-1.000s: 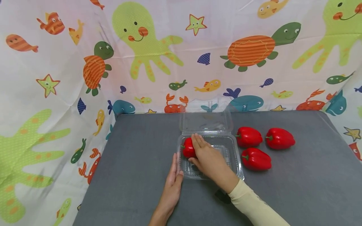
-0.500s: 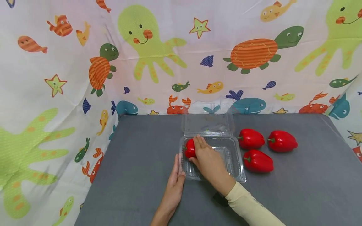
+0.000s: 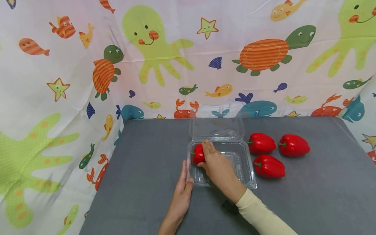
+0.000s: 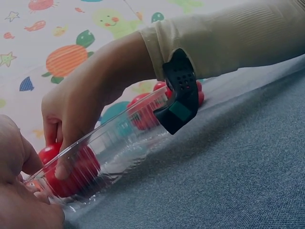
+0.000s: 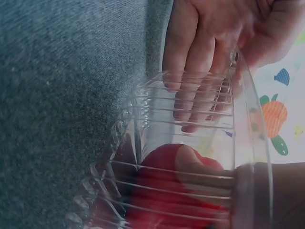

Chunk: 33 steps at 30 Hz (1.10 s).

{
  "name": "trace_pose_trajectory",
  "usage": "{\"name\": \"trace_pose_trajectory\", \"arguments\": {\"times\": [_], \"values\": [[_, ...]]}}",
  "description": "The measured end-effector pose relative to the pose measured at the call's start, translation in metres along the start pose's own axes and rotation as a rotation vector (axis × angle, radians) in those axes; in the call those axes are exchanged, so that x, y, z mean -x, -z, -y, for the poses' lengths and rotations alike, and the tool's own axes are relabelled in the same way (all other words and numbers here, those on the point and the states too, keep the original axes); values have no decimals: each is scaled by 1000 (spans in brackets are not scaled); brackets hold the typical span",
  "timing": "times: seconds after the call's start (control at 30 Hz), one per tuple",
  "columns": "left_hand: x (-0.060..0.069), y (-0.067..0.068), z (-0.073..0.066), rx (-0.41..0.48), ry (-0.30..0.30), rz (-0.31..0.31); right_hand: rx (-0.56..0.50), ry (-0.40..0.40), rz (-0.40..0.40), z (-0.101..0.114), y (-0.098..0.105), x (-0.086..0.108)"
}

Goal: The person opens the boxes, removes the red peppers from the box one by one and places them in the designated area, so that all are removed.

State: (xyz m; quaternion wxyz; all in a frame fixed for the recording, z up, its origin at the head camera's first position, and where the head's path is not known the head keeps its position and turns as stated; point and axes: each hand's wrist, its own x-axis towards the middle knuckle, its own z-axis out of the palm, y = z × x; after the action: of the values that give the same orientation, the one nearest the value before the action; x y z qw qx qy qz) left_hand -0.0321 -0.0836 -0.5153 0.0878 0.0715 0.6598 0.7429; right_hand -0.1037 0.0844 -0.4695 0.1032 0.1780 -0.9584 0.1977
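Note:
In the head view, a red bell pepper (image 3: pixel 198 154) lies at the left side of a clear plastic clamshell container (image 3: pixel 240 164), its green stem pointing left. My right hand (image 3: pixel 221 169) grips it from above, thumb at the near side and fingers over the top. The left wrist view shows the thumb on the pepper (image 4: pixel 83 174) behind the clear wall. My left hand (image 3: pixel 180 195) rests against the container's outer left wall, fingers straight, thumb at the near left corner. Through the wall in the right wrist view, the left hand's fingers (image 5: pixel 195 71) look extended.
The container's lid (image 3: pixel 217 128) stands open toward the back. Right of the container lie three more red bell peppers: one at its back corner (image 3: pixel 261 143), a farther one (image 3: pixel 294 145) and a nearer one (image 3: pixel 269 166). Grey cloth (image 3: pixel 141 169) covers the table; a printed curtain (image 3: pixel 176 29) hangs behind.
The head view has shifted slightly. Both hands, the gripped bell pepper and the container keep nearly the same places relative to each other.

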Motion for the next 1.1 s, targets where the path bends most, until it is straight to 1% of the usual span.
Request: {"name": "trace_pose_trajectory", "arguments": {"times": [0.33,0.5,0.67,0.87,1.1], "values": [[0,-2,-1,-9,-9,-5,-42,12,-5,-4,5,1],[0,-1,-1,-5,3,-4,-59,41,-2,-6,5,1],[0,-1,-1,-2,-2,-4,-70,67,-17,-8,5,3],[0,-3,-2,16,10,-4,-81,60,-24,-8,9,6],[1,-2,-2,20,5,-5,-108,56,-32,-6,21,10]]}}
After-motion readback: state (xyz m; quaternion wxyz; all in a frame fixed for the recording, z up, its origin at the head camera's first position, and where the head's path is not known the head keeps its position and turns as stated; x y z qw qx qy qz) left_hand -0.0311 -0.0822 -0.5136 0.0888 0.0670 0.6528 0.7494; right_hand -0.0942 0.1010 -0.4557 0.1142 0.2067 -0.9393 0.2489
